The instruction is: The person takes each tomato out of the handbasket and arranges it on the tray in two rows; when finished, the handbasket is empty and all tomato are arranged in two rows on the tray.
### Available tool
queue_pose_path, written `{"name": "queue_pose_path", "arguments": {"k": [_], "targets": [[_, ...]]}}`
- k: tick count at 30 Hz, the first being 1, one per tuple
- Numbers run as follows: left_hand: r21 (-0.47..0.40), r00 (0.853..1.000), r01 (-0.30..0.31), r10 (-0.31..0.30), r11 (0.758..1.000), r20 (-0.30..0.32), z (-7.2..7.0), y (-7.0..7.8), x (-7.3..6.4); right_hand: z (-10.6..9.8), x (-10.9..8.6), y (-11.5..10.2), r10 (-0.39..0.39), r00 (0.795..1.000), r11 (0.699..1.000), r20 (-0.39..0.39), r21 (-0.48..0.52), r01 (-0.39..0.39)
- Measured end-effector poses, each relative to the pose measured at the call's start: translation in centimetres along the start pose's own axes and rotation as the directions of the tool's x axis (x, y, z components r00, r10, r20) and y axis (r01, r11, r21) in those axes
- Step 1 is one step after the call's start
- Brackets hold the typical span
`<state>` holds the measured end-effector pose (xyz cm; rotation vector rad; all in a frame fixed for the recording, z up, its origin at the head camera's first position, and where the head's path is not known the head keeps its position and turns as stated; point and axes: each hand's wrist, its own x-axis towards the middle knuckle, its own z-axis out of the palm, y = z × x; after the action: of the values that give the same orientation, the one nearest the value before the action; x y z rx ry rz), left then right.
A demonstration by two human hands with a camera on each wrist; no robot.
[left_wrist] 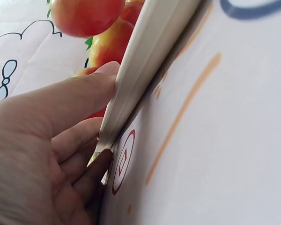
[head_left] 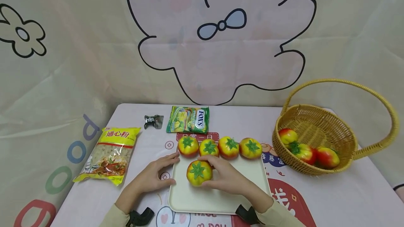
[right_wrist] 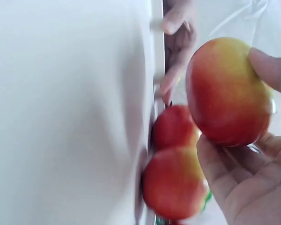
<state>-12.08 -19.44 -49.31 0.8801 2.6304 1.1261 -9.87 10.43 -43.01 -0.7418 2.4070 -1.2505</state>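
My right hand (head_left: 225,176) holds a red-and-yellow tomato-like fruit (head_left: 199,173) between thumb and fingers. Its green star-shaped top faces up, and the right wrist view shows the fruit (right_wrist: 229,93) raised off the cream tray (head_left: 221,202). Behind it, several matching fruits (head_left: 228,147) stand in a row along the tray's far edge. My left hand (head_left: 154,174) is at the tray's left side, thumb and fingers spread along the rim. In the left wrist view the thumb (left_wrist: 79,101) meets the rim (left_wrist: 145,61), with the other fingers lower beside it.
A wicker basket (head_left: 315,125) with a tall handle stands at the right, three similar fruits (head_left: 304,153) inside. On the left lies a yellow pasta bag (head_left: 108,155). A green FOX'S packet (head_left: 188,119) and a small dark wrapped item (head_left: 153,121) lie at the back.
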Motion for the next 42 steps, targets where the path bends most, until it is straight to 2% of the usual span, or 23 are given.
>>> {"name": "queue_pose_path", "arguments": {"k": [7, 17, 34, 42], "targets": [[-0.016, 1.000, 0.010, -0.010, 1.000, 0.005, 0.0, 0.0, -0.2, 1.2, 1.7, -0.9, -0.005, 0.998, 0.998, 0.063, -0.062, 0.009], [-0.020, 1.000, -0.001, 0.001, 1.000, 0.000, -0.1, 0.0, -0.3, 2.2, 3.6, -1.0, 0.004, 0.996, 0.981, 0.084, -0.193, 0.013], [-0.017, 0.999, -0.033, 0.033, 0.999, -0.013, 0.0, -0.1, -0.2, 2.4, 4.0, -1.2, 0.051, 0.993, 0.970, 0.106, -0.242, -0.024], [-0.017, 1.000, -0.024, 0.024, 1.000, -0.009, -0.1, 0.0, -0.1, 2.3, 3.8, -1.2, 0.068, 0.992, 0.960, 0.106, -0.279, -0.036]]}}
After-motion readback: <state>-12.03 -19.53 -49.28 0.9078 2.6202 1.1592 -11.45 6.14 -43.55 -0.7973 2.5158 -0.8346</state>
